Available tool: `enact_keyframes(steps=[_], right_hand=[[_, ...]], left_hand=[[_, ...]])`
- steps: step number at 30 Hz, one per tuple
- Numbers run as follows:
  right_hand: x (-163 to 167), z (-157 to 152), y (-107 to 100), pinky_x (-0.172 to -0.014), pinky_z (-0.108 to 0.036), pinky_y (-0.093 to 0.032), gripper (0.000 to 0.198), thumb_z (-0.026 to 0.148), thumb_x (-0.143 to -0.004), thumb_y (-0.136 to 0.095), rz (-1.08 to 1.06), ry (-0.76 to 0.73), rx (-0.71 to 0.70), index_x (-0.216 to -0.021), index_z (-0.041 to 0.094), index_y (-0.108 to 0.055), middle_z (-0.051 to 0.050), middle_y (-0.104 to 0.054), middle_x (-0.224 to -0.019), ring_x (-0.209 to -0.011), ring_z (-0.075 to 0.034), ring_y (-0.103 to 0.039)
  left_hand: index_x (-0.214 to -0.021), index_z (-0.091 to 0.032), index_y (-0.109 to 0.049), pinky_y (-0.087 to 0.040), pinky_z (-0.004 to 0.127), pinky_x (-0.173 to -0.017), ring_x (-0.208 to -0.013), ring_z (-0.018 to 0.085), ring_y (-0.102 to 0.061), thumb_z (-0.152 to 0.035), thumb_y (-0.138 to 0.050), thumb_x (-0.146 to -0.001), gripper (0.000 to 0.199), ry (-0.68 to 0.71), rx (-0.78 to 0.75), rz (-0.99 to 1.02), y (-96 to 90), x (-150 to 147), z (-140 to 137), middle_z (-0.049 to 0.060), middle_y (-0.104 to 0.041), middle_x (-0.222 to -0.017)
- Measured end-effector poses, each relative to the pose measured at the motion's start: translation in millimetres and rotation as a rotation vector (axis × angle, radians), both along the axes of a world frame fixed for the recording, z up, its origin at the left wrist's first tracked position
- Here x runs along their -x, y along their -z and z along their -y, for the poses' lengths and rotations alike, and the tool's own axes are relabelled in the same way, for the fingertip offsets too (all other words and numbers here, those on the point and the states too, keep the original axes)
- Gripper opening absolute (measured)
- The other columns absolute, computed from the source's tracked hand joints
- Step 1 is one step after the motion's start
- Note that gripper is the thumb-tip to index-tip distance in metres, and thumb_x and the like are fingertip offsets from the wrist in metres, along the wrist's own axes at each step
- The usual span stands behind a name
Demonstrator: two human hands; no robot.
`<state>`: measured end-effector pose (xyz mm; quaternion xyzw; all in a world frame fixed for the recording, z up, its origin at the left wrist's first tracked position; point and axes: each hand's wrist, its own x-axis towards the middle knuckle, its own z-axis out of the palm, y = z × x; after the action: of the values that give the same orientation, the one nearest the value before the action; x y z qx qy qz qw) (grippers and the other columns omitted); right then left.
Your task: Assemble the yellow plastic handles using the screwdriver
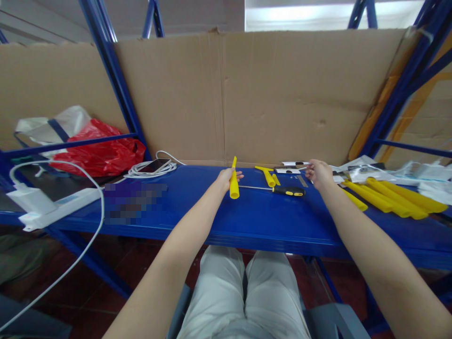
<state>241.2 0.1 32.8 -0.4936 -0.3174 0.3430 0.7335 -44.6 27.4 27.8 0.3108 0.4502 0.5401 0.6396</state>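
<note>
My left hand (224, 179) is closed around a yellow plastic tool handle (234, 189), its round end towards me and its thin end pointing away. My right hand (320, 174) is in a pinch above the small parts at the right; whatever its fingertips hold is too small to make out. Between my hands lies a screwdriver (287, 191) with a black and yellow grip, its shaft pointing at my left hand. Behind it are a yellow T-shaped piece (267, 176), a short yellow piece (276, 180) and a thin grey metal strip (302, 181).
Several yellow handles (391, 197) lie at the right beside clear plastic packaging (367, 172). On the left are a coiled white cable (151, 173), a power strip (67, 206) and a red plastic bag (102, 148). A cardboard panel (282, 94) backs the blue table (254, 221).
</note>
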Motion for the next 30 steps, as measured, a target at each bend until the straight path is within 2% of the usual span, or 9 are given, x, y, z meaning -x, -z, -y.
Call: enact_keyframes(steps=[6,14,22,25,30], right_hand=[[4,3,-1,-0.031,-0.015,-0.033,0.013,0.010,-0.069,-0.056,0.027,0.015,0.061,-0.071,0.020,-0.048,0.006,-0.047,-0.049,-0.036,-0.006,-0.042],[3,1,9,-0.034,-0.015,-0.037,0.013,0.008,-0.079,-0.053,0.139,0.015,0.187,-0.075,0.019,-0.048,0.004,-0.053,-0.055,-0.037,-0.005,-0.046],[-8,-26,15,-0.036,-0.014,-0.036,0.010,0.010,-0.088,-0.045,0.319,0.097,0.305,-0.082,0.018,-0.049,0.003,-0.052,-0.059,-0.040,-0.005,-0.047],[-11,-38,12,-0.037,-0.015,-0.037,0.011,0.009,-0.088,-0.044,0.348,0.086,0.327,-0.085,0.017,-0.051,0.002,-0.052,-0.059,-0.042,-0.006,-0.047],[-7,-51,10,-0.039,-0.016,-0.039,0.016,0.005,-0.087,-0.044,0.345,0.048,0.348,-0.078,0.017,-0.051,0.001,-0.052,-0.059,-0.042,-0.006,-0.047]], left_hand=[[-0.120,-0.010,-0.050,-0.037,0.020,-0.041,-0.049,0.013,-0.060,-0.014,-0.041,-0.092,0.030,0.080,0.027,-0.041,0.7,-1,1,0.012,-0.069,-0.082],[-0.116,-0.010,-0.050,-0.038,0.019,-0.038,-0.043,0.011,-0.057,-0.014,-0.038,-0.093,0.026,0.096,0.016,-0.045,-0.7,-2,4,0.009,-0.068,-0.074],[-0.123,-0.008,-0.044,-0.038,0.019,-0.039,-0.043,0.011,-0.058,-0.016,-0.036,-0.094,0.031,0.114,-0.006,-0.028,0.4,-4,3,0.010,-0.069,-0.079],[-0.123,-0.006,-0.043,-0.037,0.019,-0.038,-0.043,0.011,-0.057,-0.015,-0.036,-0.094,0.031,0.108,-0.010,-0.014,0.8,-6,4,0.010,-0.068,-0.076],[-0.122,-0.008,-0.043,-0.038,0.019,-0.037,-0.043,0.011,-0.058,-0.015,-0.035,-0.094,0.030,0.125,0.009,-0.003,-1.7,-7,6,0.009,-0.069,-0.077]])
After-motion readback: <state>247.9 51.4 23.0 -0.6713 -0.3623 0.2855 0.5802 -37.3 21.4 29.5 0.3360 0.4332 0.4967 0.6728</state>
